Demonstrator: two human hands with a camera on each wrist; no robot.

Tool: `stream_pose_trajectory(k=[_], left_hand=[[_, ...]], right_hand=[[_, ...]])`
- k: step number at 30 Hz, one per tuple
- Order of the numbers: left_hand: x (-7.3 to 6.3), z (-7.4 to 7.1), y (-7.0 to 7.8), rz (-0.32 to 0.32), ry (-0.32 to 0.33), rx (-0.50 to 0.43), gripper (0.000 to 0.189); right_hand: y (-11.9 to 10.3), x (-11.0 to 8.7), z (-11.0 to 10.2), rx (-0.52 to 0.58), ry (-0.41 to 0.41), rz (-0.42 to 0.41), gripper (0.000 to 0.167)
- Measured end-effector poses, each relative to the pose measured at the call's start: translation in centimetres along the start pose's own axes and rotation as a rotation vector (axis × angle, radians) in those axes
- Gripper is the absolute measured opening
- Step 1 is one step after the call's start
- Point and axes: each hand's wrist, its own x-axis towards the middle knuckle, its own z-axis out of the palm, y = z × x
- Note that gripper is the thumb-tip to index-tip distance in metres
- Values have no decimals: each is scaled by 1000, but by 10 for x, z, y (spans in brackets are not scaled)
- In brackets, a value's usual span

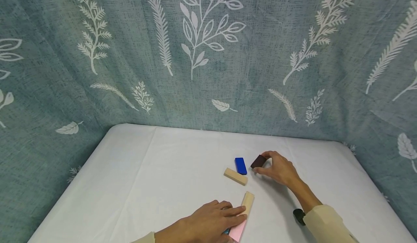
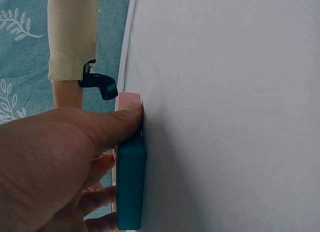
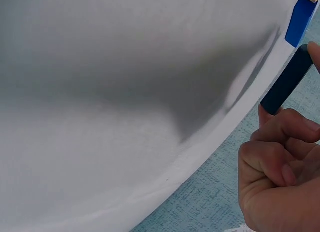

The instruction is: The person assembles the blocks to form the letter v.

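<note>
In the head view my right hand pinches a dark brown block by its ends, thumb at one and a finger at the other. The right wrist view shows the same dark block, narrow face toward the camera, the other fingers curled below it. Near the front, my left hand holds a pink block, thumb on one side and fingers reaching across it. A teal block lies alongside, mostly under that hand. Beyond the pink one, a light wooden block continues the line under the fingertips.
A blue block lies left of the dark one, its lower end close to another wooden block. The white-covered table ends at a blue-green leaf-patterned curtain. A dark device sits at the right sleeve.
</note>
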Motion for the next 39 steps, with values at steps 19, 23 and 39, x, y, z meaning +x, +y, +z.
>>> stream_pose_trajectory(k=[19,23,39], left_hand=[[0,-1,1,1,8,13,69],[0,-1,1,-2,19,40,69],[0,0,-1,2,13,17,70]], right_hand=[[-9,-20,-3,-53,15,-96,73],[-10,-25,-3,-58,23,-116,71],[-20,-43,2,-86,-2,-131,67]])
